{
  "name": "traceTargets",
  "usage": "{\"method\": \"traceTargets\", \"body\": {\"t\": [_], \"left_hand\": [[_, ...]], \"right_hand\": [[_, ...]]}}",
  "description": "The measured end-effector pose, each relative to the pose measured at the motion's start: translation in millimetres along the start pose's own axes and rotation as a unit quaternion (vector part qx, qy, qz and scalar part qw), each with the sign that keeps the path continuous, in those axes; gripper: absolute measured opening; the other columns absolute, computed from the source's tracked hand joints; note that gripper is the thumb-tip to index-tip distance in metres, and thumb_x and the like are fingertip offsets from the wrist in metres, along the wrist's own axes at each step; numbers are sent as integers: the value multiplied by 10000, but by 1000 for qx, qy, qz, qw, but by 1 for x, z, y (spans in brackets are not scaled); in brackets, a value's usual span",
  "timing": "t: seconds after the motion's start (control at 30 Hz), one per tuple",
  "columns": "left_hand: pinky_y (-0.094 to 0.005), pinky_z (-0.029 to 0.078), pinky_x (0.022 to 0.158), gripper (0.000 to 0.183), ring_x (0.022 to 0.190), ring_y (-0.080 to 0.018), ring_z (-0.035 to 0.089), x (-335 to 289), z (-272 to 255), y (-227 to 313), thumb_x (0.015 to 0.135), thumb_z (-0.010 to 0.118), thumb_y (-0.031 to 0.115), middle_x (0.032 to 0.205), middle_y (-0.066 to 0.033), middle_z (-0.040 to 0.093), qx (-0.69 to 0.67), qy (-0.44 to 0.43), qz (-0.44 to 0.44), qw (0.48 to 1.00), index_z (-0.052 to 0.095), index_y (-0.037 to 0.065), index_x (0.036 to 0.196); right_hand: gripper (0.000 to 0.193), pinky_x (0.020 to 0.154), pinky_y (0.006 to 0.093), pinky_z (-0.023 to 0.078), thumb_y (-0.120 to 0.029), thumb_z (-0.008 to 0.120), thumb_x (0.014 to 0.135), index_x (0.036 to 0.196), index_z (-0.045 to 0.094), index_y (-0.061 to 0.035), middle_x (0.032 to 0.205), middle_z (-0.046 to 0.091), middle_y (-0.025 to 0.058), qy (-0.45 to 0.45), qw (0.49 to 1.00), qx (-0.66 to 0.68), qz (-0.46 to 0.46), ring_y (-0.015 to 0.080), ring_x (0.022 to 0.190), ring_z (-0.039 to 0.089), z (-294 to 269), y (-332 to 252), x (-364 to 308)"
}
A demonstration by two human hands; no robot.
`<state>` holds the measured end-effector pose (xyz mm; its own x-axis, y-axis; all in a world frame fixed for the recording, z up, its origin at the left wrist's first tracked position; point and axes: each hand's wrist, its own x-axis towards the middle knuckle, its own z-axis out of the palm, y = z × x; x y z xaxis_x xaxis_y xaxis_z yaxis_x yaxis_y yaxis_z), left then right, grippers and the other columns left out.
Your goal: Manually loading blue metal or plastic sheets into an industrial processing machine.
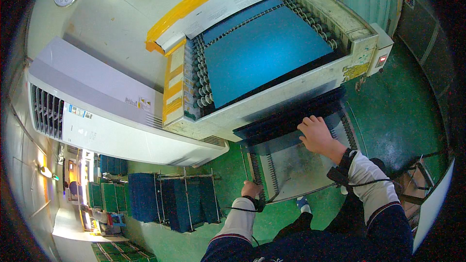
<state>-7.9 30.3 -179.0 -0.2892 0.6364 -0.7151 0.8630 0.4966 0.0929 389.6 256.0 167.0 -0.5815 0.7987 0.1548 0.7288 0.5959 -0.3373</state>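
Observation:
On the roller conveyor [189, 75] ahead lies a flat bright blue panel [272, 51]. Below its near end stands a grey slotted rack [306, 177] with toothed side rails. Several thin dark blue panels [276, 121] stand on edge at the rack's far end. My right hand [318, 136] reaches over the rack, its fingers bent and closed at the edge of the nearest dark panel; the thumb is partly hidden. At the rack's near left corner, my left hand [251, 189] is closed around the side rail.
A white air conditioner [131, 111] stands left of the conveyor. Racks of dark blue panels [187, 199] are on the green floor at left. A switch box [382, 56] with a lit red switch juts from the conveyor's right corner. A wooden-shelved frame [417, 179] stands right.

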Motion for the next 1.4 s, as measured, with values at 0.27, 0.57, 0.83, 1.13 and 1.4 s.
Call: {"method": "traceTargets", "body": {"t": [0.27,0.57,0.83,1.13,1.4], "left_hand": [[-385,508,843,906,990,-344,630,-1,-3,1,692,747,406,1046,-245,629,9,-28,-20,999,294,-169,1225],[-380,517,817,832,967,-349,637,-47,-39,34,697,741,405,1006,-245,639,-103,25,-48,993,332,-149,1164],[-382,524,811,791,962,-349,640,-29,-30,23,697,737,421,1007,-249,637,-49,-1,-15,999,359,-123,1129],[-385,523,804,871,969,-356,635,3,4,-6,694,738,432,991,-264,637,-13,37,54,998,325,-195,1136],[-374,519,812,990,980,-350,632,-11,-11,6,695,723,419,1030,-269,627,-5,17,37,999,222,-250,1226]], "right_hand": [[306,856,438,399,-250,653,744,1000,616,-87,1000,548,96,0,1000,1,2,291,998,502,1,0,0],[293,838,431,399,-252,649,746,988,617,-89,983,546,95,2,1000,1,-2,288,982,501,1,1,0],[287,832,430,399,-247,648,744,983,615,-91,981,546,91,9,1000,-1,-5,284,973,500,2,1,0],[295,836,434,400,-256,646,751,991,610,-89,989,547,92,4,1000,-3,-5,284,983,501,2,1,0],[297,845,433,399,-260,648,750,991,612,-90,994,547,94,-1,1000,-3,-2,285,984,504,3,1,0]]}}
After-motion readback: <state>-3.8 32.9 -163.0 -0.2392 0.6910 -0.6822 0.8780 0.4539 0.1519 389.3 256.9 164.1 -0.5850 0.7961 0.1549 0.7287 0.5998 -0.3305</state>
